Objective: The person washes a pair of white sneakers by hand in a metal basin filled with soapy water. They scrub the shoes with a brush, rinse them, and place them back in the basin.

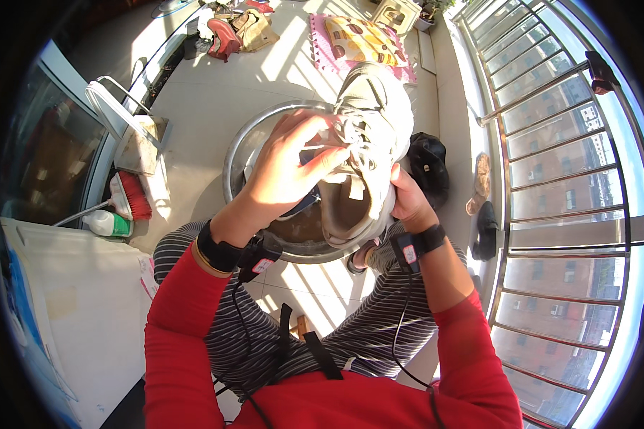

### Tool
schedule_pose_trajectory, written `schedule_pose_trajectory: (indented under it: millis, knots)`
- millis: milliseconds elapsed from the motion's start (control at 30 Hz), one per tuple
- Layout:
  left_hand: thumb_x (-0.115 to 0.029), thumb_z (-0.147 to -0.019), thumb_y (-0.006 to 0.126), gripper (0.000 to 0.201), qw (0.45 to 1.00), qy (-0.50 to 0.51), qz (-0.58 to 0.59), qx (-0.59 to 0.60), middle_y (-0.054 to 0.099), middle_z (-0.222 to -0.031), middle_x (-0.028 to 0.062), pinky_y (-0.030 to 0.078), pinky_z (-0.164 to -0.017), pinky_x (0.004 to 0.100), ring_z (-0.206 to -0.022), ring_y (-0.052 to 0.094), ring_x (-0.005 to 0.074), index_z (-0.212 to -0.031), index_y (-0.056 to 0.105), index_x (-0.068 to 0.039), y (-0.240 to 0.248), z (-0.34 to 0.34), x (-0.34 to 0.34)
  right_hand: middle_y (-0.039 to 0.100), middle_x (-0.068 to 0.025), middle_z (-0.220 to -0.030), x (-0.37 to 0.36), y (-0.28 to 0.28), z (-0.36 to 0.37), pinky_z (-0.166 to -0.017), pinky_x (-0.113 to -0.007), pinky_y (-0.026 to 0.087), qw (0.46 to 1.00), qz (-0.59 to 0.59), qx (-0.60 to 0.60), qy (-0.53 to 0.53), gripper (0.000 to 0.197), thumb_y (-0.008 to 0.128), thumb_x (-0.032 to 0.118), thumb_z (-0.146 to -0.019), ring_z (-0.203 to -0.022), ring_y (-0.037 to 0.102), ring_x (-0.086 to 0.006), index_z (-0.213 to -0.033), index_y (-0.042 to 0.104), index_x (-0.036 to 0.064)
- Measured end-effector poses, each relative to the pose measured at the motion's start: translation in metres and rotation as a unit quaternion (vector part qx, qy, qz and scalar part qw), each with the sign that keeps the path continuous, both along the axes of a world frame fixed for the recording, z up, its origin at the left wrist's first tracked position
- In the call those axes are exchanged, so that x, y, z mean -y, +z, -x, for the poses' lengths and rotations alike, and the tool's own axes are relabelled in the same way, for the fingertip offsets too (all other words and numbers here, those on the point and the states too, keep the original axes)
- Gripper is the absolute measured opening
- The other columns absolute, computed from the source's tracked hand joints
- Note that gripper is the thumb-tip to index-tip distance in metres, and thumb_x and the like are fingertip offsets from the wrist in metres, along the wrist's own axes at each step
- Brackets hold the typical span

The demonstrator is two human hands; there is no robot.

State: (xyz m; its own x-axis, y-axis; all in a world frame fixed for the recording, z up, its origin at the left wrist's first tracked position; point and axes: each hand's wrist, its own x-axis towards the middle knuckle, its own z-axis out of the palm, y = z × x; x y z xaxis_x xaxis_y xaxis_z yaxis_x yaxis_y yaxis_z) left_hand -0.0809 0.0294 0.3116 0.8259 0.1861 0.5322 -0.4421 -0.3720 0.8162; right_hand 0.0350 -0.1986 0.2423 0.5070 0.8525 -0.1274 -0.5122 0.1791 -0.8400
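A pale grey-white sneaker [383,93] is held up over a round metal basin [236,154], its toe pointing away from me and its opening facing me. Thumb and fingers of my left hand [286,157] are closed in a pinch at the shoelace [361,154] over the tongue. My right hand [411,200] grips the shoe's right side near the heel, with its far fingers hidden behind the shoe. Brownish water shows in the basin below, beside something dark blue, partly covered by my left hand and the shoe.
A red-bristled broom [132,196] and a white-and-green bottle [111,224] lie at left. A black item [429,168], a black shoe [486,230] and a brown shoe [481,179] are at right by the railing [572,175]. A patterned cushion [361,39] and piled shoes [225,39] are farther off.
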Motion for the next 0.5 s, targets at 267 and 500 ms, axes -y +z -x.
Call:
schedule_pose_trajectory:
  millis: [267,500]
  knots:
    - [-0.018,-0.083,0.078,0.02,0.99,0.085,-0.081,0.073,0.062,-0.078,0.0043,0.045,-0.077,0.037,-0.08,0.056,0.0242,-0.081,0.063,-0.005,0.01,0.005,-0.017,0.056,-0.012,-0.14,0.001,-0.01,0.01,-0.105,-0.036,0.047,0.996,-0.035,-0.08,-0.001,0.075,0.064,0.049,-0.094,-0.123,0.058,-0.0206,-0.146,0.04,-0.0005]
    - [-0.016,-0.091,0.072,0.021,0.996,0.084,-0.009,0.015,0.063,-0.076,0.0063,0.044,-0.065,0.0307,-0.072,0.055,0.0147,-0.081,0.061,-0.001,0.014,0.007,-0.027,0.06,-0.0103,-0.133,-0.005,-0.012,0.009,-0.099,-0.035,0.052,0.998,0.007,-0.046,-0.033,0.071,0.06,0.051,-0.096,-0.115,0.062,-0.0171,-0.143,0.044,-0.0001]
